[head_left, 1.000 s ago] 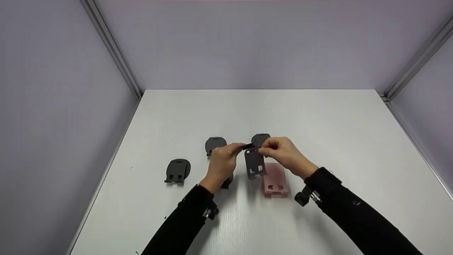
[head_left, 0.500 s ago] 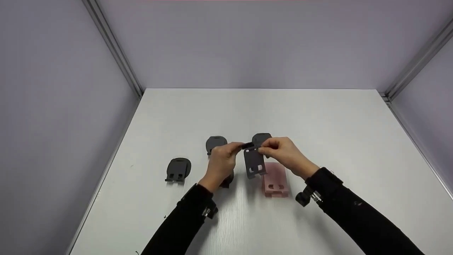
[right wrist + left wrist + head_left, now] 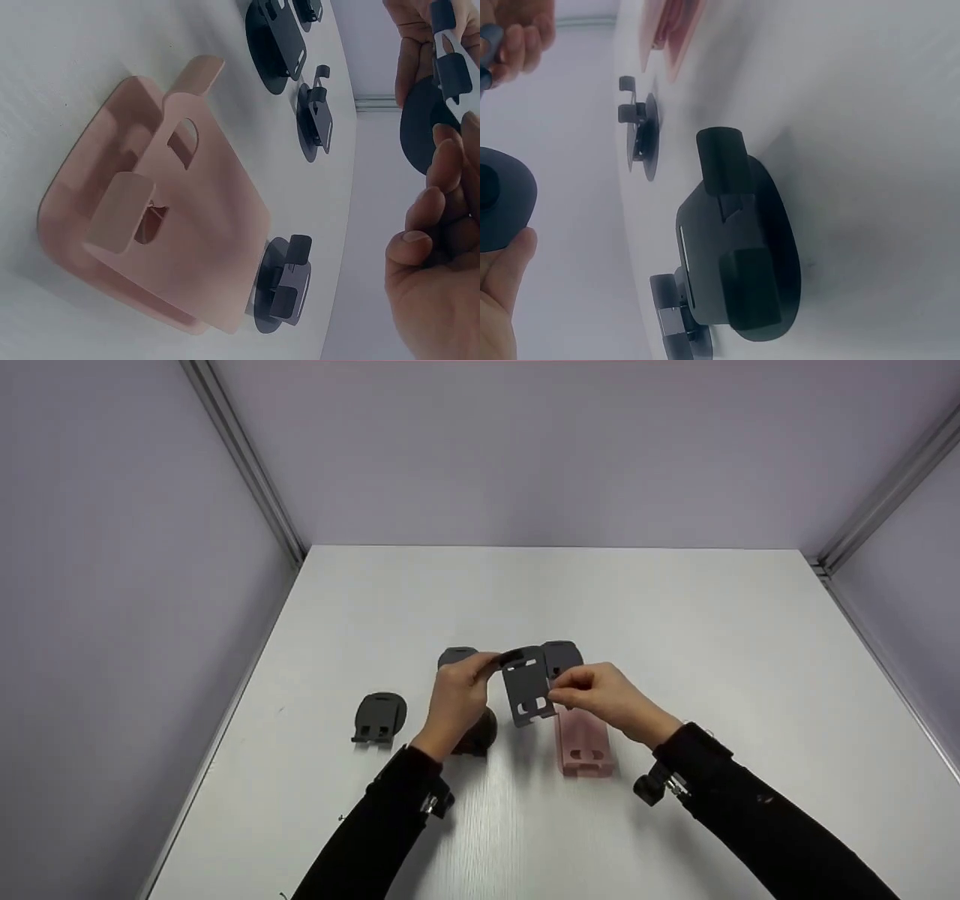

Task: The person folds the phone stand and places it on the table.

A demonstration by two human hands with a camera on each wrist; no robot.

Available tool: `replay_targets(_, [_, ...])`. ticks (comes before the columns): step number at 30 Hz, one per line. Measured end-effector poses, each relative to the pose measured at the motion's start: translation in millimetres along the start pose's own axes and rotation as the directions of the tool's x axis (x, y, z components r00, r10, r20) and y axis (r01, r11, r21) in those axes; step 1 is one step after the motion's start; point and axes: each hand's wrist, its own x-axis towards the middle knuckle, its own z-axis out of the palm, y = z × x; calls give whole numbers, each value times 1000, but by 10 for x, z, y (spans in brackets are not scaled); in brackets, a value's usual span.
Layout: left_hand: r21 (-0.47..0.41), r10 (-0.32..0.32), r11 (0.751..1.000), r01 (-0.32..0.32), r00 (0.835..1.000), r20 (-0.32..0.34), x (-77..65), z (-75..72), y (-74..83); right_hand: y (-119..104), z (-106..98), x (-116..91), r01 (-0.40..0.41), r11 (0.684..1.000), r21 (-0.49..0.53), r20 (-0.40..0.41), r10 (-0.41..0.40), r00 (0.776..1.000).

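Observation:
A dark grey folding phone stand (image 3: 526,686) is held up above the table, its slotted back plate facing the head camera. My left hand (image 3: 459,694) pinches its base from the left; the rounded base (image 3: 514,199) shows at the edge of the left wrist view. At the plate's right edge, my right hand (image 3: 611,697) pinches with thumb and curled fingers, also seen in the right wrist view. Below the right hand a pink phone stand (image 3: 585,742) lies on the table, its two front hooks raised in the right wrist view.
Several more dark phone stands rest on the white table (image 3: 675,622): one at the left (image 3: 380,716), one behind the left hand (image 3: 454,655), one partly under that hand (image 3: 480,731), and one behind the held stand (image 3: 564,654). Pale walls (image 3: 555,450) enclose the table's back and sides.
The held phone stand has shifted left and slightly up, its plate turned more toward the head camera. My left hand moved left with it; my right hand slid lower along the plate's edge.

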Motion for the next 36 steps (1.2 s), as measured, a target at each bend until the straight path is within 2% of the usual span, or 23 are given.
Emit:
replay_targets(9, [16,8,1000,-7,1000,-25,13,-1,-5,17,44,-2,1,1000,11,58,-2,998])
replay_targets(16, [20,8,1000,-7,998,-56,-17,20,4,25,84,11,12,999,-33,69,-10,998])
replay_targets(27, [2,-46,999,46,996,-72,-51,35,48,11,130,-27,31,998,-56,57,-28,998])
replay_targets(36, [-22,-113,993,112,992,-53,-65,33,87,0,164,-32,21,998,-67,49,-18,999])
